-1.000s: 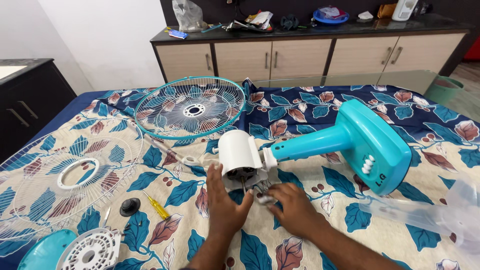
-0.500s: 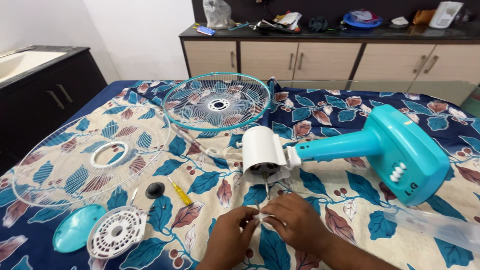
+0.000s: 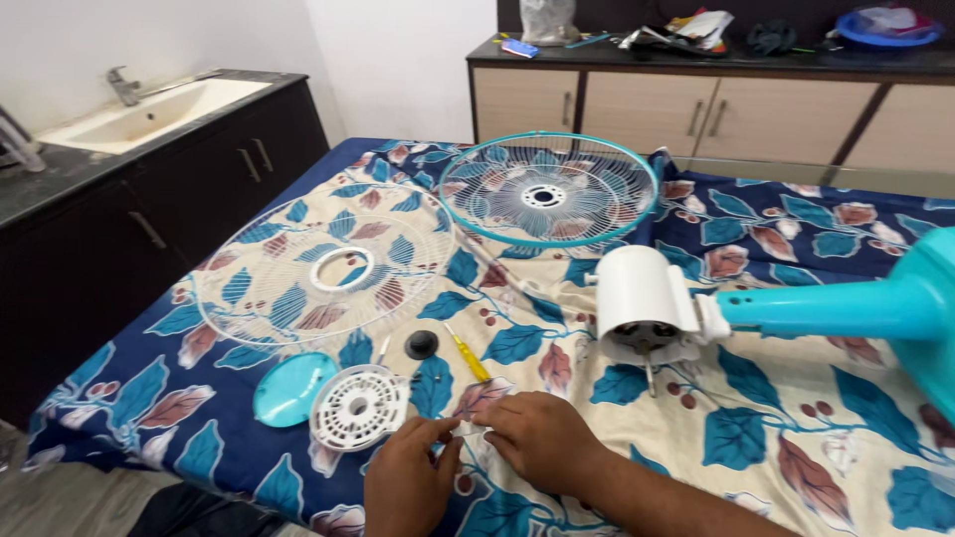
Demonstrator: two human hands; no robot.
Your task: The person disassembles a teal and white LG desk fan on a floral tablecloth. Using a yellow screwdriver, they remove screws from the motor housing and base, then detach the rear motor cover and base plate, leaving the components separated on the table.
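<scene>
Pinching a small thin piece [image 3: 468, 430] between them, the left hand [image 3: 406, 482] and right hand [image 3: 542, 438] meet fingertip to fingertip low over the near edge of the bed [image 3: 149, 398], fingers curled shut on it; what it is I cannot tell. The white motor housing [image 3: 642, 298] lies free, far right. Half a second ago both hands sat nearer it; the view has since swung left.
</scene>
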